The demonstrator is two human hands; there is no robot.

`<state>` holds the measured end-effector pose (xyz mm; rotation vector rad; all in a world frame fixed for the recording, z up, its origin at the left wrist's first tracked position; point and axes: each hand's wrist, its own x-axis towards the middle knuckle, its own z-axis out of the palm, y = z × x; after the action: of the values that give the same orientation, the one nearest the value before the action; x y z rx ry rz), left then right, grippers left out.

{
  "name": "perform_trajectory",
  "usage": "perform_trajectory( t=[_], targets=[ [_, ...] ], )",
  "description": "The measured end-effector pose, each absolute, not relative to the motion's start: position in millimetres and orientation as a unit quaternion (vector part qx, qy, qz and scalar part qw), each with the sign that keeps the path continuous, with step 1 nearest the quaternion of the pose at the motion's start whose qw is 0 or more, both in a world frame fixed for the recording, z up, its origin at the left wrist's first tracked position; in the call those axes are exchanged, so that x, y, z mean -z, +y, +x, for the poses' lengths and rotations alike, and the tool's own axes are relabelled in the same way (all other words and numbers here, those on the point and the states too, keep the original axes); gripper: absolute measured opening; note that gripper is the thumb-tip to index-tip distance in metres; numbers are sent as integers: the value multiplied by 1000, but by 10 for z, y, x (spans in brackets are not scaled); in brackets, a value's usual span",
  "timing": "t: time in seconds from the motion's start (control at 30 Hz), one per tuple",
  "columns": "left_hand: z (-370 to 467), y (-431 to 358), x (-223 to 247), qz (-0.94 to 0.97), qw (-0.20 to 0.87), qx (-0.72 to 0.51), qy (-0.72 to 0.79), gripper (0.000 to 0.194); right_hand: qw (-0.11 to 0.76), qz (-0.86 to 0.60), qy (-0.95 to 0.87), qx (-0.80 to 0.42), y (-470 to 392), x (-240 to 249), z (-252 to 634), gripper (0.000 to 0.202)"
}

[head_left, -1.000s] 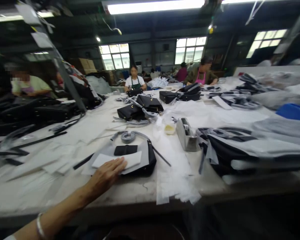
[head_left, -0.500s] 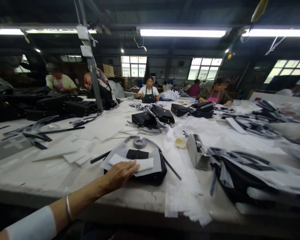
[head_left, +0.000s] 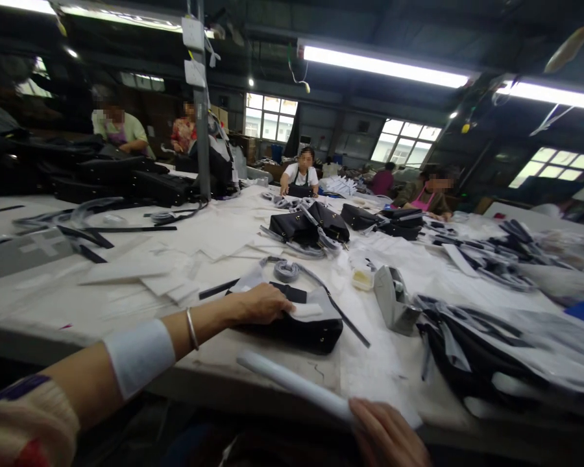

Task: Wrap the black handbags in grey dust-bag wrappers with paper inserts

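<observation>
A black handbag (head_left: 316,337) lies on the white table (head_left: 224,334) in front of me, its coiled, wrapped strap (head_left: 286,271) behind it. My left hand (head_left: 267,303) is on top of the bag, fingers curled and closed at the edge of a folded white sheet (head_left: 309,310); its fingertips are partly hidden. Beside the sheet shows a small black flat piece (head_left: 296,295). At the table's near edge my right hand (head_left: 387,431) grips one end of a long white strip (head_left: 296,386), which slants up and left below the bag.
A grey tape dispenser (head_left: 392,301) stands right of the bag, near a small yellowish block (head_left: 363,280). Another black bag (head_left: 472,363) lies at the right. Thin white sheets (head_left: 146,269) spread at left. More black bags (head_left: 309,224) lie farther back, where co-workers (head_left: 299,174) sit.
My right hand has come into view with the white strip. My left hand, flat on the folded sheet before, now has curled fingers. The view has tilted and shifted.
</observation>
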<state>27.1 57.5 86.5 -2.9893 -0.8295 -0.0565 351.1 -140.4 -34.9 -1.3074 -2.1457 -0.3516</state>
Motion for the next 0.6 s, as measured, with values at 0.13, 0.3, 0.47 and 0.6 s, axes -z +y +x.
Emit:
perform_trajectory(
  t=[0.13, 0.3, 0.47, 0.6],
  targets=[
    [291, 673, -908, -964, 23, 10, -263, 25, 358, -371, -845, 141, -601, 19, 2829, 27],
    [331, 421, -528, -947, 81, 55, -307, 36, 376, -385, -812, 225, -154, -7, 2557, 27],
    [396, 115, -5, -910, 162, 108, -366, 50, 361, -394, -821, 204, -232, 61, 2667, 24],
    [396, 104, 109, -903, 207, 126, -354, 47, 346, -388, -827, 215, -315, -68, 2776, 25]
  ],
)
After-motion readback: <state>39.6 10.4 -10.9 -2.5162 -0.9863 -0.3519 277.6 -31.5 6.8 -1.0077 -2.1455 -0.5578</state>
